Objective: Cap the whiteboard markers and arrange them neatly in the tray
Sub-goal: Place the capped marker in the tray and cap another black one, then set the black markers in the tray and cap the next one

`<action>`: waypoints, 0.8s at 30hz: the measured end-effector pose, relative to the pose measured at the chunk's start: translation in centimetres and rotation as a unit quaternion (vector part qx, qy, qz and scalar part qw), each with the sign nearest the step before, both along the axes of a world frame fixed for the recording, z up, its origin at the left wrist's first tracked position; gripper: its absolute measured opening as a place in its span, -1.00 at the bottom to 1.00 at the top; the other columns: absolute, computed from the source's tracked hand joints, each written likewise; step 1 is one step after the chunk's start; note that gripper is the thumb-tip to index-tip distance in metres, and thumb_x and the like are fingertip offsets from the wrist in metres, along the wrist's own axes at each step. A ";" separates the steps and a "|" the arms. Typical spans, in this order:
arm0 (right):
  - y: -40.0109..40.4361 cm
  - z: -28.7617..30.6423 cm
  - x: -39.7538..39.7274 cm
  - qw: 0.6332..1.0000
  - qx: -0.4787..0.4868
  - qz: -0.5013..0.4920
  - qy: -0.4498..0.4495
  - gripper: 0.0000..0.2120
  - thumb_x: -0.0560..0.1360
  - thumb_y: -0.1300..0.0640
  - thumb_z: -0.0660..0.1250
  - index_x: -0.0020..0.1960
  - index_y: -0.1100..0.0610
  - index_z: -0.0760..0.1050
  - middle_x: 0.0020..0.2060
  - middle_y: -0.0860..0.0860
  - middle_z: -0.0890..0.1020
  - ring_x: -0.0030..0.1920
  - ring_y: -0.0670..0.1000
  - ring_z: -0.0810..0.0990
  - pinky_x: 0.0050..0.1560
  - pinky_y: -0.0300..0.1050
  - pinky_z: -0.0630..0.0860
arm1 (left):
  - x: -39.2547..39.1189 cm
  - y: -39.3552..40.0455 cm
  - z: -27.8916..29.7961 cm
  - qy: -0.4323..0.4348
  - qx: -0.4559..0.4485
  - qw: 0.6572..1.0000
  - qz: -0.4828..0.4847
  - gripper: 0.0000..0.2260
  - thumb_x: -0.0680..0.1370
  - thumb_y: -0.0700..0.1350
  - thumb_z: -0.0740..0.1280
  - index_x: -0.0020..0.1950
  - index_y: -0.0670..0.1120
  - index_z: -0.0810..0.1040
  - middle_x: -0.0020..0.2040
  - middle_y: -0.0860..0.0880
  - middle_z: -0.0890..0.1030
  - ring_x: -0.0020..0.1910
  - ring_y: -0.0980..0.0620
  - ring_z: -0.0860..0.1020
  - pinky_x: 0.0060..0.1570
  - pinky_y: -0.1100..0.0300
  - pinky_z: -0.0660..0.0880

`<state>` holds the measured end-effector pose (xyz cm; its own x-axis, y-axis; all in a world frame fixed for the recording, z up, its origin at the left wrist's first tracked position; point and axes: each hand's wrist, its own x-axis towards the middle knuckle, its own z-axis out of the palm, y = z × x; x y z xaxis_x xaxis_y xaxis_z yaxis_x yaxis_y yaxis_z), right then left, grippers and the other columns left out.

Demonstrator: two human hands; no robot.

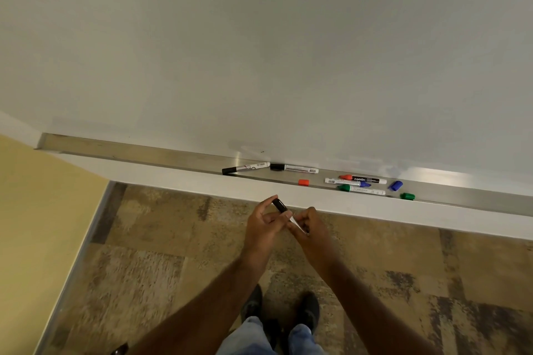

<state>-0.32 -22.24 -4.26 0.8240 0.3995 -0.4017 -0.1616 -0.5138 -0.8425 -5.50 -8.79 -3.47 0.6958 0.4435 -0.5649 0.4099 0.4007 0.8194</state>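
Both hands hold one black marker (280, 206) below the metal tray (161, 156). My left hand (264, 228) grips its black cap end, and my right hand (310, 226) grips the white barrel. Two capped black markers (245, 167) (294, 168) lie in the tray's middle. To the right lie uncapped red (364, 179), blue (346, 182) and green (362, 189) markers. Loose caps rest nearby: red (303, 182), blue (395, 185), green (407, 196).
The whiteboard (259, 52) rises behind the tray. A yellow wall (34, 210) is at left. Patterned carpet (173, 253) lies below, with my shoes (308, 308) and jeans at the bottom.
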 end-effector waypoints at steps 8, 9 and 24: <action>0.7 -0.1 1.0 1.000 -0.006 0.022 -0.021 -0.84 0.61 -0.12 0.39 -0.02 -0.07 0.47 -0.21 -0.09 0.64 -0.21 -0.02 0.63 -0.21 -0.12 0.55 | 0.9 0.8 -0.1 -0.014 -0.074 0.996 0.042 -0.58 0.58 -0.25 0.51 0.38 0.07 0.56 -0.01 -0.14 0.80 0.02 -0.07 0.79 -0.03 0.20 0.70; 0.9 -0.1 1.0 0.999 -0.009 0.026 -0.025 -0.84 0.62 -0.10 0.38 -0.01 -0.05 0.47 -0.21 -0.08 0.63 -0.23 -0.04 0.61 -0.22 -0.13 0.53 | 1.0 0.9 -0.2 -0.014 -0.075 0.996 0.041 -0.58 0.58 -0.25 0.51 0.38 0.07 0.57 -0.01 -0.16 0.80 0.03 -0.08 0.79 -0.02 0.20 0.70; 1.0 1.1 5.6 0.998 -0.059 0.012 -0.031 -0.54 0.65 -0.02 0.36 0.49 0.07 0.38 0.45 0.04 0.47 0.36 0.07 0.50 0.26 0.06 0.59 | 6.9 9.0 -1.0 0.019 0.009 0.987 0.159 -0.79 0.57 -0.25 0.53 0.17 -0.22 0.61 0.06 -0.23 0.75 0.00 -0.16 0.79 -0.08 0.12 0.74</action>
